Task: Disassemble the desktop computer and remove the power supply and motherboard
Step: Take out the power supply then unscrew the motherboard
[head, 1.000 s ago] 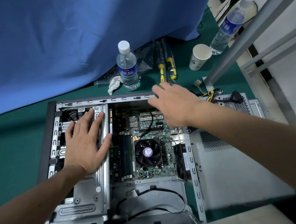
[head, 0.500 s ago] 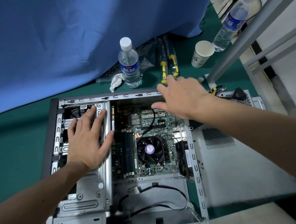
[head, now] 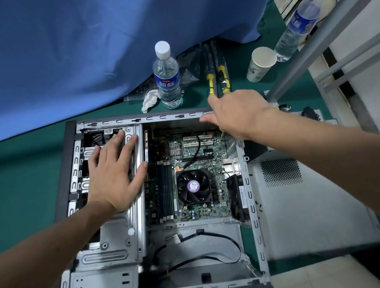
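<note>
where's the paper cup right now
In the head view the paper cup stands at the far right of the green mat, between the yellow-handled screwdrivers and the right-hand water bottle.

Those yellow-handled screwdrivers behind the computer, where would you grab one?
By the yellow-and-black handle, coming from above. The two screwdrivers lie flat on the green mat beyond the case's far edge, near ends toward the right hand, fingers wrapping across the handle.
</note>
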Demonstrator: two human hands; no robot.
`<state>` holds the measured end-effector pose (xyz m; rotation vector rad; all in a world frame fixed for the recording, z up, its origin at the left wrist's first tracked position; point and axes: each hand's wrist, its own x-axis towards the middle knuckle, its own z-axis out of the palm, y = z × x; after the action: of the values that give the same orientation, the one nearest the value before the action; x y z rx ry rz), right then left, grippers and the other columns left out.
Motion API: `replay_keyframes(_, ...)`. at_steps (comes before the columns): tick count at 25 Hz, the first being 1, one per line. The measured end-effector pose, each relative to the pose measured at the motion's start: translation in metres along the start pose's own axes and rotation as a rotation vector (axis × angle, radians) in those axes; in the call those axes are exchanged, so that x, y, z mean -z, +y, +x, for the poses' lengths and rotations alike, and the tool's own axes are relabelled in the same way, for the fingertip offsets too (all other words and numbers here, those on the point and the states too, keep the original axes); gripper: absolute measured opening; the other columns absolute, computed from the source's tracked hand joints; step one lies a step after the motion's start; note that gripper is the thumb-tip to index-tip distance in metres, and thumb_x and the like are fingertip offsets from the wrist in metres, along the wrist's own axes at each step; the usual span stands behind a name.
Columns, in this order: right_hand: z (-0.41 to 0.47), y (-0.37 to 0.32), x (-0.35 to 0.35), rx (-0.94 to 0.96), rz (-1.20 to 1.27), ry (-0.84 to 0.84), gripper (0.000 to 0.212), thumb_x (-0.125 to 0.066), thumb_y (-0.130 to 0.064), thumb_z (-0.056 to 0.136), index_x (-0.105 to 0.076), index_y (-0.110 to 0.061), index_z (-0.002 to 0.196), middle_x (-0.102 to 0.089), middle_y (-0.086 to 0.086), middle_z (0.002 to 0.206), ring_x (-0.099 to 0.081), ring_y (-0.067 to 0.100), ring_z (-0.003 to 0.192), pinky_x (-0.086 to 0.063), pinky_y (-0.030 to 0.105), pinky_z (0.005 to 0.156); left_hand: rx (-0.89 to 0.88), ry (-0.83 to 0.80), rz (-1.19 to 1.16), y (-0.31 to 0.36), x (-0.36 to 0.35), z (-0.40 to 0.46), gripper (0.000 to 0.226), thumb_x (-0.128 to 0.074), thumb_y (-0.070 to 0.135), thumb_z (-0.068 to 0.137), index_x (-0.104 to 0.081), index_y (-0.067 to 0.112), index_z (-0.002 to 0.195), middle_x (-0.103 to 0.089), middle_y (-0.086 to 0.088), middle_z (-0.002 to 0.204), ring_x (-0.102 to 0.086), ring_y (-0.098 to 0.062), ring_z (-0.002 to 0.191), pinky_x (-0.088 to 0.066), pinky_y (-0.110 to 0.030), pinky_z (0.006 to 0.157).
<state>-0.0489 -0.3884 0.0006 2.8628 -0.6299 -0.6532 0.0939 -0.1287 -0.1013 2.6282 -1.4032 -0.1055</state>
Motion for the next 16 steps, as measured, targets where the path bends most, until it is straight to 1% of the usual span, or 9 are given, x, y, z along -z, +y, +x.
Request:
replay_keyframes(2,0.003,0.005,-0.002,0.135,0.026,0.049,0.025,-0.038,-0.034,0.104,-0.040,-0.011,0.116,-0.056,0.014,0.101,-0.046,0.030,0.079,-0.038,0.039,0.062,0.000,0.001,0.004,-0.001,0.000,0.000,0.064,-0.030,0.057,0.094,-0.036,0.024,0.149,-0.035,-0.010,0.153,-0.036,-0.027,0.136,-0.020,-0.050,0.114)
replay_keyframes(4,0.003,0.012,0.001,0.284,0.047,-0.014,0.028,-0.052,-0.017,0.092,-0.040,-0.015,0.117,-0.048,0.011,0.111,-0.041,0.028,0.094,-0.039,0.040,0.072,-0.001,0.002,0.004,-0.001,-0.001,0.000,0.064,-0.029,0.057,0.094,-0.036,0.025,0.149,-0.035,-0.010,0.153,-0.035,-0.027,0.137,-0.020,-0.050,0.114)
replay_keyframes(5,0.004,0.014,0.003,0.312,0.069,-0.063,0.034,-0.057,-0.016,0.087,-0.041,-0.017,0.116,-0.045,0.009,0.114,-0.038,0.026,0.099,-0.039,0.039,0.075,-0.001,0.003,0.005,-0.001,-0.001,0.000,0.064,-0.029,0.057,0.094,-0.036,0.025,0.149,-0.035,-0.010,0.153,-0.035,-0.027,0.137,-0.020,-0.050,0.114)
replay_keyframes(7,0.003,0.012,0.002,0.264,0.033,-0.065,0.039,-0.057,-0.036,0.091,-0.042,-0.016,0.121,-0.043,0.010,0.119,-0.041,0.029,0.102,-0.040,0.039,0.071,-0.002,0.004,0.009,-0.001,-0.001,0.000,0.064,-0.029,0.057,0.094,-0.036,0.024,0.149,-0.035,-0.010,0.153,-0.036,-0.027,0.137,-0.020,-0.050,0.114)
replay_keyframes(9,0.003,0.006,-0.001,0.083,-0.029,-0.027,0.049,-0.037,-0.055,0.099,-0.041,-0.012,0.123,-0.048,0.014,0.111,-0.049,0.031,0.086,-0.037,0.036,0.057,-0.004,0.006,0.009,-0.001,0.000,-0.001,0.064,-0.029,0.057,0.094,-0.036,0.024,0.149,-0.035,-0.010,0.152,-0.036,-0.027,0.136,-0.021,-0.050,0.114)
replay_keyframes(11,0.005,0.002,-0.001,0.046,-0.024,0.028,0.036,-0.034,-0.042,0.104,-0.042,-0.010,0.118,-0.055,0.013,0.101,-0.049,0.031,0.078,-0.036,0.038,0.056,-0.006,0.007,0.009,0.000,-0.001,0.000,0.064,-0.029,0.057,0.094,-0.036,0.024,0.148,-0.035,-0.010,0.152,-0.036,-0.027,0.136,-0.020,-0.050,0.114)
replay_keyframes(13,0.007,0.002,-0.001,0.178,0.079,0.004,0.019,-0.047,-0.016,0.098,-0.043,-0.012,0.116,-0.052,0.011,0.105,-0.045,0.029,0.086,-0.041,0.041,0.067,-0.006,0.005,0.009,0.000,0.000,0.000,0.064,-0.029,0.057,0.094,-0.035,0.024,0.149,-0.035,-0.010,0.153,-0.036,-0.027,0.136,-0.019,-0.049,0.115)
replay_keyframes(15,0.006,0.003,0.004,0.347,0.087,-0.057,0.034,-0.058,-0.008,0.085,-0.045,-0.016,0.116,-0.045,0.006,0.108,-0.038,0.024,0.095,-0.046,0.041,0.080,-0.005,0.002,0.012,-0.001,0.000,0.000,0.064,-0.029,0.057,0.094,-0.035,0.024,0.149,-0.034,-0.010,0.153,-0.036,-0.027,0.136,-0.019,-0.049,0.115)
replay_keyframes(16,0.005,0.003,0.004,0.361,0.052,-0.063,0.037,-0.061,-0.015,0.085,-0.045,-0.016,0.118,-0.045,0.007,0.113,-0.040,0.025,0.099,-0.047,0.042,0.083,-0.005,0.001,0.013,-0.001,0.000,0.000,0.064,-0.028,0.057,0.094,-0.035,0.024,0.149,-0.034,-0.010,0.153,-0.036,-0.027,0.136,-0.019,-0.049,0.115)
